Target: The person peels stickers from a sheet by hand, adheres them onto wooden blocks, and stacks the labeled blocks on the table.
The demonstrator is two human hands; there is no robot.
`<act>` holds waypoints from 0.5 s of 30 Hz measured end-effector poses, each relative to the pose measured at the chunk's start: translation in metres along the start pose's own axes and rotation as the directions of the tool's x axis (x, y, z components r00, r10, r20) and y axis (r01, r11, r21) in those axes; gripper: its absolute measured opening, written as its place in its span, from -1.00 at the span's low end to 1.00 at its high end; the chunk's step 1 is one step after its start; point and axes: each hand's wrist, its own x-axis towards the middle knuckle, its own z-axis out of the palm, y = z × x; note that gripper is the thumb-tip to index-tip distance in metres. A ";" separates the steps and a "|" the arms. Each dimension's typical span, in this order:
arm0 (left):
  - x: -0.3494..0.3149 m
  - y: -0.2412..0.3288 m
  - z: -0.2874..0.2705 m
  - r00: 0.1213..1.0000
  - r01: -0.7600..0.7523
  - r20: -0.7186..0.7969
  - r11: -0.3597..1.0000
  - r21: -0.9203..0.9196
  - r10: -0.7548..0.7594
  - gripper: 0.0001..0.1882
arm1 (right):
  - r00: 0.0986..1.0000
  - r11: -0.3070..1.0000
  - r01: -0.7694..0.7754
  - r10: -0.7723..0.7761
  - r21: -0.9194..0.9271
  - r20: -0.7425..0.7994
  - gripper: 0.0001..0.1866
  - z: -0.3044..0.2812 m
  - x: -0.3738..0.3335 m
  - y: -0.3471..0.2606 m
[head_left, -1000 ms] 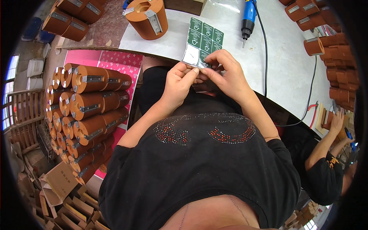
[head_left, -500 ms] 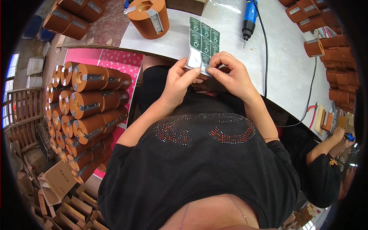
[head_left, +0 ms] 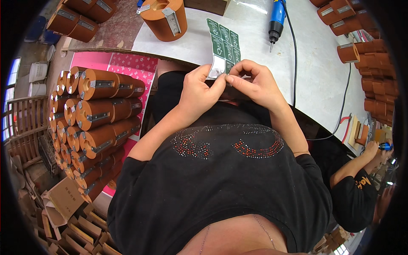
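A sheet of green labels (head_left: 224, 40) with white print stands up between my hands, its bare white backing showing at the lower left. My left hand (head_left: 202, 88) pinches the sheet's lower left corner between thumb and fingers. At the lower right corner, my right hand (head_left: 254, 83) has thumb and forefinger pressed together on the sheet's edge, where the fingertips of both hands meet. Whether a single label is partly lifted there is too small to tell. Beyond the sheet, a brown cylinder with metal brackets (head_left: 165, 21) stands upright on the white-covered table (head_left: 193, 32).
A blue electric screwdriver (head_left: 276, 23) lies on the table, its black cable (head_left: 295, 63) trailing right. Stacked brown cylinders (head_left: 100, 114) rise at my left; more stacks (head_left: 374, 76) stand far right. Cardboard boxes (head_left: 63, 199) fill the lower left. A co-worker's arm (head_left: 357, 163) works at right.
My fingertips have come closer together at the sheet's lower edge. The sheet has shifted slightly left. At the right, the co-worker's arm has moved a little.
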 end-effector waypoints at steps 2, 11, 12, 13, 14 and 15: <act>0.002 0.002 0.000 0.996 -0.084 -0.021 0.995 0.061 0.086 -0.89 | 0.999 0.996 -0.053 0.052 -0.075 -0.014 -0.84 0.001 0.000 -0.002; 0.004 0.013 -0.005 0.997 0.071 0.012 0.985 -0.159 -0.070 -0.85 | 0.985 0.988 0.144 -0.137 -0.059 0.104 -0.75 -0.009 -0.004 -0.001; 0.004 0.012 -0.005 0.986 0.166 0.047 0.949 -0.267 -0.159 -0.84 | 0.985 0.988 0.144 -0.137 -0.060 0.105 -0.75 -0.007 -0.005 -0.001; 0.005 0.013 -0.005 0.986 0.167 0.048 0.949 -0.268 -0.160 -0.84 | 0.976 0.962 0.218 -0.213 -0.167 0.046 -0.71 -0.003 -0.005 -0.001; 0.006 0.016 -0.006 0.982 0.186 0.073 0.936 -0.298 -0.172 -0.83 | 0.956 0.919 0.281 -0.294 -0.276 -0.005 -0.67 0.000 -0.005 -0.001; 0.007 0.019 -0.006 0.978 0.206 0.098 0.922 -0.327 -0.183 -0.83 | 0.936 0.896 0.316 -0.348 -0.310 -0.050 -0.75 0.004 -0.004 0.000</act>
